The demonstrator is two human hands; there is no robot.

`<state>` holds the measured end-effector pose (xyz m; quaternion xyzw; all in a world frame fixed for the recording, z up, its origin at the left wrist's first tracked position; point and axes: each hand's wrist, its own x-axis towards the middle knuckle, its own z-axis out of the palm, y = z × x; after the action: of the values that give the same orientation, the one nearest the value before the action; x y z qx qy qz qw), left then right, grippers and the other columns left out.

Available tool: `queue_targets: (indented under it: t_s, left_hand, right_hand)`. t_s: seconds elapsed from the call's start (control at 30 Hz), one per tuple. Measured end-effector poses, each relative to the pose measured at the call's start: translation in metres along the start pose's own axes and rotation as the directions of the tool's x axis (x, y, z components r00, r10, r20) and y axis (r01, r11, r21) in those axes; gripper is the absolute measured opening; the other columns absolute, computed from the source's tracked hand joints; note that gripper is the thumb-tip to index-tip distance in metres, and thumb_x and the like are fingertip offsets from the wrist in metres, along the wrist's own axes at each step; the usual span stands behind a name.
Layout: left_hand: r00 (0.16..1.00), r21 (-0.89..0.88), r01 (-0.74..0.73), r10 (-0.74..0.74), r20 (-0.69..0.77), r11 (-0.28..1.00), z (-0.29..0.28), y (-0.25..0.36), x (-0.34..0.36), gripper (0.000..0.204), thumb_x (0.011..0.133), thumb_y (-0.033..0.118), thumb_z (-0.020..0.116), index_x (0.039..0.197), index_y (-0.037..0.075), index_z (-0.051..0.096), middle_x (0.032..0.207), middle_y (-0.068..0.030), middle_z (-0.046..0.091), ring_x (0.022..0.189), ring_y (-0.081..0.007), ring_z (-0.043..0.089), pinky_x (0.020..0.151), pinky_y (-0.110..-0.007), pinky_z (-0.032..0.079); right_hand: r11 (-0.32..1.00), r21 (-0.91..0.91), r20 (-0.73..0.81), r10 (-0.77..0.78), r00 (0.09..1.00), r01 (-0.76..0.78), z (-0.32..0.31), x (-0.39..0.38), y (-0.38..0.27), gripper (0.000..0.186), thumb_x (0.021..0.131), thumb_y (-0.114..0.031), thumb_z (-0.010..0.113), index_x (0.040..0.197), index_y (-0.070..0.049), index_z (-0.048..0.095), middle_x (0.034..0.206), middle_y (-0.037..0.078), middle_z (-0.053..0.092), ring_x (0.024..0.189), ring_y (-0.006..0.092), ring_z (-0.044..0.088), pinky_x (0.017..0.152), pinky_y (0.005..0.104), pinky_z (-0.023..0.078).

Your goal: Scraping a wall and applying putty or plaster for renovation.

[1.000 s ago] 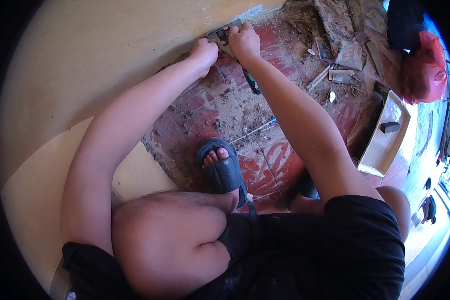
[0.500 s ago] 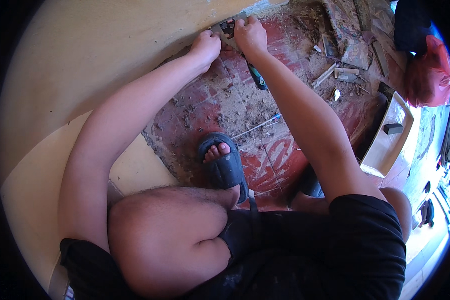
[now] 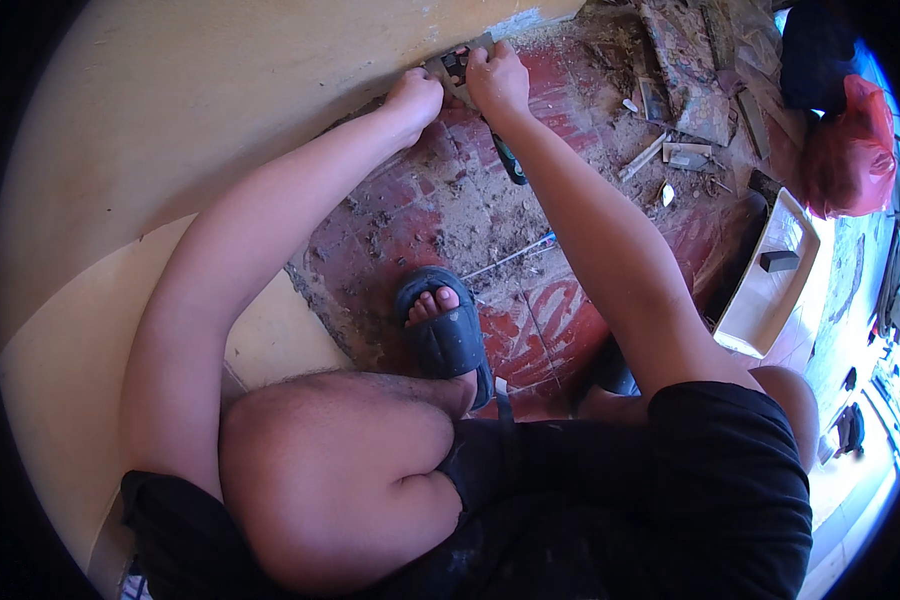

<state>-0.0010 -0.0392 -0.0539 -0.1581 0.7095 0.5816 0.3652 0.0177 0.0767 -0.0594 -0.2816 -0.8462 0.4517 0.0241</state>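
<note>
Both my arms stretch out to the foot of the yellow wall [image 3: 270,100]. There a small flat grey-brown plate with dark patches [image 3: 456,64] lies between my hands. My left hand [image 3: 414,98] is closed at the plate's left end, its fingertips pinched together. At the plate's right end my right hand [image 3: 498,80] grips the edge, fingers curled over the top. The plate's exact kind is unclear, and my fingers cover its ends. A dark tool handle with green parts [image 3: 510,160] lies just under my right forearm; the rest of it is hidden.
Grit and crumbs cover the red tiled floor [image 3: 550,320]. A thin rod with a blue end [image 3: 515,255] lies ahead of my sandalled foot [image 3: 440,335]. Broken strips and boards [image 3: 685,90] are heaped far right. A white tray [image 3: 770,280] holds a dark block; beyond is a red plastic bag [image 3: 850,160].
Both hands remain at the plate, with my right hand shifted slightly left and down. The whole view has moved a little; nothing was let go.
</note>
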Motion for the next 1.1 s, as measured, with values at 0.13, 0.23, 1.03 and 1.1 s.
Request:
queue_targets:
  t_s: [0.13,0.23,1.03,1.1]
  left_hand:
    - [0.999,0.095,-0.04,0.041,-0.001,0.995,-0.003,0.006,-0.003,0.024,0.096,0.015,0.032,0.099,-0.004,0.045,0.081,-0.0128,0.054,0.07,-0.0225,0.058,0.064,-0.035,0.054]
    - [1.0,0.064,-0.026,0.027,-0.014,0.998,0.0,0.008,-0.007,0.023,0.096,0.015,0.033,0.098,-0.004,0.046,0.081,-0.0126,0.054,0.07,-0.0233,0.059,0.064,-0.034,0.054]
    - [0.999,0.079,-0.02,0.016,0.051,0.997,-0.009,0.018,-0.019,0.023,0.096,0.014,0.032,0.099,-0.005,0.044,0.083,-0.0114,0.05,0.075,-0.0242,0.059,0.069,-0.036,0.056]
    - [0.999,0.068,0.006,-0.01,0.051,0.998,-0.009,0.014,-0.013,0.023,0.096,0.013,0.03,0.098,-0.004,0.044,0.083,-0.0112,0.05,0.075,-0.0241,0.059,0.069,-0.037,0.056]
  right_hand:
    - [0.999,0.016,-0.025,-0.038,0.999,0.039,-0.002,-0.002,0.002,0.035,0.081,-0.03,0.044,0.089,0.002,0.054,0.089,0.031,0.058,0.088,0.0461,0.056,0.081,0.0487,0.043]
    - [0.999,0.016,-0.018,-0.04,0.999,0.04,-0.003,0.0,0.001,0.035,0.081,-0.03,0.043,0.089,0.002,0.053,0.089,0.031,0.058,0.088,0.0465,0.055,0.081,0.049,0.043]
    - [0.997,0.038,-0.049,-0.066,0.997,0.068,-0.002,-0.005,-0.004,0.037,0.08,-0.031,0.045,0.093,0.003,0.055,0.091,0.031,0.058,0.089,0.046,0.056,0.081,0.0483,0.043]
    - [0.999,0.026,-0.018,-0.028,0.999,0.028,-0.001,-0.002,-0.002,0.039,0.081,-0.032,0.044,0.096,0.002,0.055,0.093,0.031,0.058,0.091,0.0454,0.055,0.083,0.0478,0.043]
